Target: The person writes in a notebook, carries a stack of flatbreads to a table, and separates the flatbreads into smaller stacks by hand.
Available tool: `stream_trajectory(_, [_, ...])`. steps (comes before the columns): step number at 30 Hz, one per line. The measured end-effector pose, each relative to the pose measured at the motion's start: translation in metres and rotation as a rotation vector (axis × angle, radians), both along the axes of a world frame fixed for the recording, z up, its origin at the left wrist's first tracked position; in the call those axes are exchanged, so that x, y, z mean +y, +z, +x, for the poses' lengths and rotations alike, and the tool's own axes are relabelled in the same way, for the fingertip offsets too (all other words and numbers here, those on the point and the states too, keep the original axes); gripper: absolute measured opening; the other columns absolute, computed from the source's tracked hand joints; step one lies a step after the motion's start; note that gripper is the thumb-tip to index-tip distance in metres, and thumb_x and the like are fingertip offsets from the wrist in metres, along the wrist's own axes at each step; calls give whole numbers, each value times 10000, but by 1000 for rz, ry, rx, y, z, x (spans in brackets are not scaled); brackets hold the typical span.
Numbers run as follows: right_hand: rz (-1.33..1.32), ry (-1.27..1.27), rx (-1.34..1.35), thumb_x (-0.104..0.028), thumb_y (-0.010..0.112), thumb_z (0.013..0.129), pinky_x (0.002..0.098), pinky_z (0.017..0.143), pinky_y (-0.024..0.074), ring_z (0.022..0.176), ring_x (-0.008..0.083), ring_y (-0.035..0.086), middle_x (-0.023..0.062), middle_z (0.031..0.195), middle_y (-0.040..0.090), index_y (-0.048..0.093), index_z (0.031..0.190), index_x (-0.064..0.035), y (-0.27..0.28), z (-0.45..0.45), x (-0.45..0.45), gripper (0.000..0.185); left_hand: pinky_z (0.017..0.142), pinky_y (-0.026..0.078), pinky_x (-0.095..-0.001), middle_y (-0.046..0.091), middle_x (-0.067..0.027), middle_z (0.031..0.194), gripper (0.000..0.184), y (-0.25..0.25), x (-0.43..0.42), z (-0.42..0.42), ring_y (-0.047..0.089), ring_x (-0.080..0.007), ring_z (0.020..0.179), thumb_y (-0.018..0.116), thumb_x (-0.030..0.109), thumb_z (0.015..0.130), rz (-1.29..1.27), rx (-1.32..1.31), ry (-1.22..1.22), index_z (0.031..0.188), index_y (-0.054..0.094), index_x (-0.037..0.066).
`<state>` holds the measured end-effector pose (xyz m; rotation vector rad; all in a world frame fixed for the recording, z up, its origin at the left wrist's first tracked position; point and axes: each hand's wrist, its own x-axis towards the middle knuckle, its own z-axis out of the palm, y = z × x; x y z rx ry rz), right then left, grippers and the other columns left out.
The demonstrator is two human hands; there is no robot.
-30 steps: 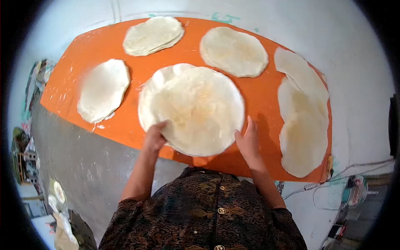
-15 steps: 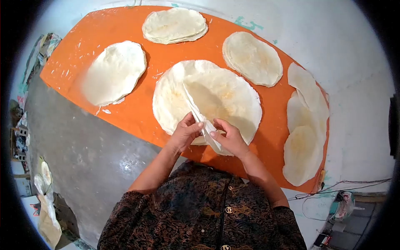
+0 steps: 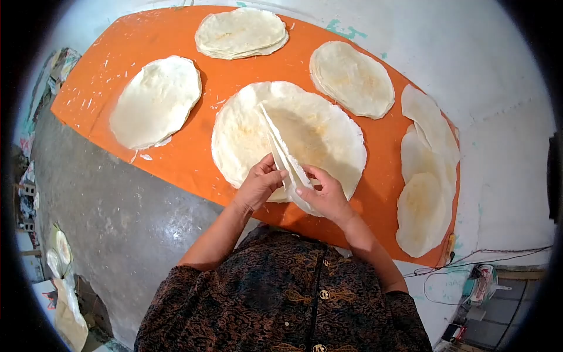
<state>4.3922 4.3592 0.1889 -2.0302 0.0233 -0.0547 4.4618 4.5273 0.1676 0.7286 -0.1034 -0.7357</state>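
Note:
A large round pile of thin pale flatbread sheets [image 3: 237, 132] lies near the front edge of an orange table. One sheet [image 3: 278, 141] is raised edge-on above it, folded into a narrow strip. My left hand [image 3: 262, 183] pinches this sheet's edge from the left, near the pile's front. On the right, my right hand [image 3: 322, 192] has its thumb and fingers closed on the same sheet's edge. The two hands are close together but apart.
More flatbread piles lie on the orange table [image 3: 135, 41]: one left [image 3: 157, 102], one at the back [image 3: 240, 30], one back right [image 3: 352, 76]. Overlapping sheets [image 3: 422, 205] line the right edge. Cables [image 3: 487, 258] run beyond the right corner. Grey floor [image 3: 129, 205] shows at left.
Since a second ago, both hands have come together over the pile's front and taken hold of a sheet, now raised and folded. In the last half second its two layers have parted slightly.

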Motion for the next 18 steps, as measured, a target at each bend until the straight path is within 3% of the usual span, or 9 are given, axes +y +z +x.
stream_trajectory(4, [-27, 10, 23, -175, 579, 776, 295, 770, 456, 929, 198, 569, 150, 1012, 584, 498, 1108, 21, 11, 0, 1, 394, 847, 416, -295, 548, -61, 1044, 393, 1, -4, -2, 525, -147, 960, 538, 27, 766, -16, 15, 21, 1147, 444, 31])
stream_trajectory(7, [75, 6, 198, -180, 571, 773, 301, 761, 456, 905, 187, 574, 150, 1011, 582, 482, 1121, 16, 6, 0, -6, 410, 862, 421, -327, 533, -78, 1086, 393, -13, -5, 0, 531, -179, 983, 500, 36, 788, 68, -42, 25, 1173, 421, 14])
stream_trajectory(10, [39, 9, 253, -178, 570, 758, 314, 727, 462, 846, 219, 594, 148, 963, 592, 495, 1089, 13, 8, 0, -6, 390, 757, 440, -264, 570, -58, 978, 339, -14, -11, -1, 551, -132, 843, 491, 0, 762, 101, -14, 109, 1100, 463, 19])
stream_trajectory(13, [-235, -70, -9, -157, 563, 744, 340, 688, 470, 795, 268, 600, 152, 901, 597, 524, 1036, 0, 15, -3, 18, 334, 691, 446, -264, 571, -60, 923, 303, 0, -22, -9, 545, -130, 776, 479, -4, 760, 222, 1, 251, 1063, 478, 6])
stream_trajectory(16, [-426, -163, -184, -159, 569, 726, 383, 661, 465, 770, 314, 585, 153, 875, 593, 540, 978, -21, 4, 1, 25, 289, 738, 457, -277, 572, -100, 981, 299, -12, -27, -12, 562, -163, 839, 479, 30, 778, 259, -22, 329, 1074, 482, -5])
stream_trajectory(18, [-435, -157, -55, -179, 575, 721, 401, 640, 458, 715, 326, 575, 153, 812, 597, 561, 878, -31, 6, 6, 19, 216, 686, 462, -287, 573, -101, 908, 252, -26, -22, -14, 560, -173, 787, 498, 66, 778, 384, -2, 351, 1019, 503, -10])
